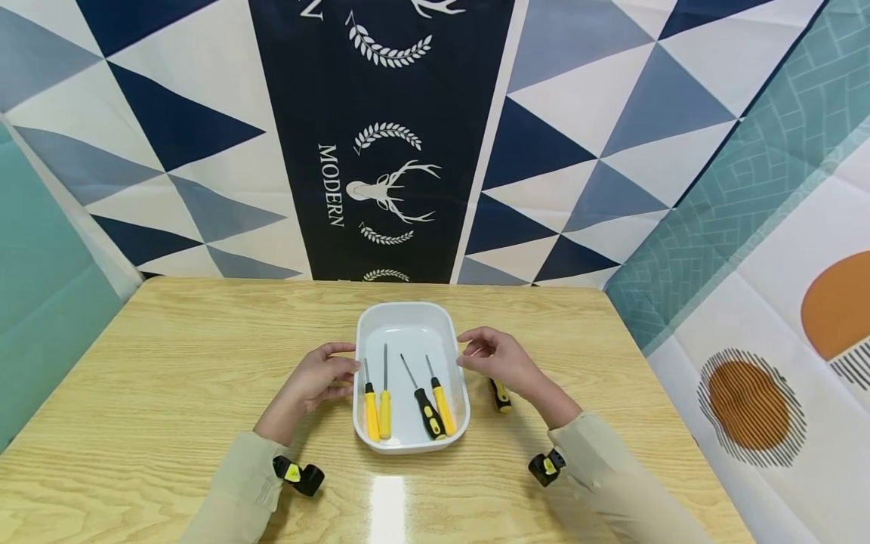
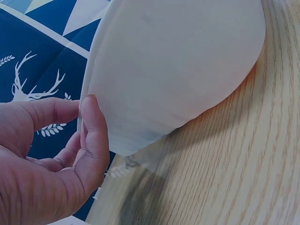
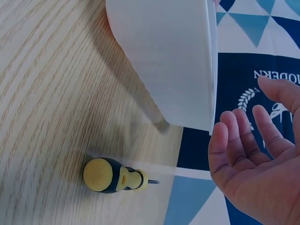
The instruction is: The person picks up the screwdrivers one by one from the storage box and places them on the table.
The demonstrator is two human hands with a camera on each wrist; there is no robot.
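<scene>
A white plastic tray (image 1: 408,321) stands on the table with screwdrivers inside. On its left side lie two yellow-handled screwdrivers (image 1: 384,412); on its right, a black-and-yellow screwdriver (image 1: 430,415) beside another yellow one (image 1: 443,408). My left hand (image 1: 329,375) pinches the tray's left rim between thumb and fingers, as the left wrist view shows. Beside the right rim is my right hand (image 1: 499,355), its fingers loosely bent and holding nothing; in the right wrist view they are just off the rim. Another black-and-yellow screwdriver (image 3: 112,176) lies on the table under the right hand, partly hidden in the head view.
The wooden table (image 1: 204,363) extends on both sides of the tray. Patterned cloth (image 1: 381,151) hangs behind its far edge, with further cloth (image 1: 748,378) on the right. Each wrist wears a small black camera (image 1: 299,474).
</scene>
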